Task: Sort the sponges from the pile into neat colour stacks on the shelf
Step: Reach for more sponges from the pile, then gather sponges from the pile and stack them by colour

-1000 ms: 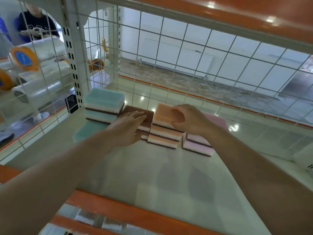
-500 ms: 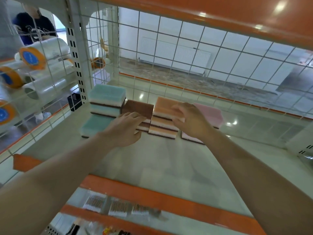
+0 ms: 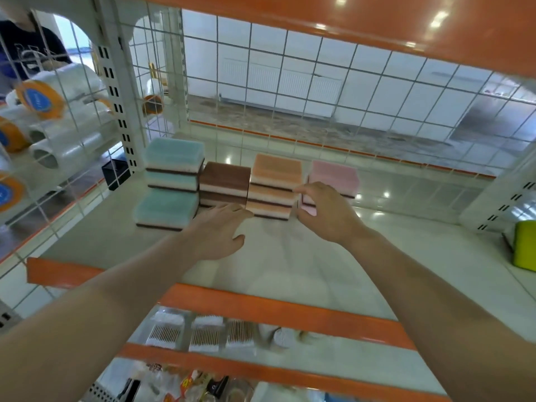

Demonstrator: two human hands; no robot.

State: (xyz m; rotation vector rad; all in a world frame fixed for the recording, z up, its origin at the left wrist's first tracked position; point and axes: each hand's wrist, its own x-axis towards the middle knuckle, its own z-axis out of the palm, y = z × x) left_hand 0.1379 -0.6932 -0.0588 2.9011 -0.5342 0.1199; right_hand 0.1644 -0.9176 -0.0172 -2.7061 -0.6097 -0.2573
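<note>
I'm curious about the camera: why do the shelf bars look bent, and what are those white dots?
Head view: a wide-angle lens bows the orange shelf edge and wire grid near the borders; the dots are lamp glare on the glossy shelf; the sponges look slightly soft.

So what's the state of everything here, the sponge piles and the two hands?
Teal stack: two high, neat.
Loose teal sponge: flat in front of it, unstacked.
Brown stack: two high.
Orange stack: three high, bottom one juts forward.
Pink stack: partly hidden by the right hand.
Left hand: open, holding nothing.
Right hand: fingers curled at the pink stack's front; grip unclear.
</note>
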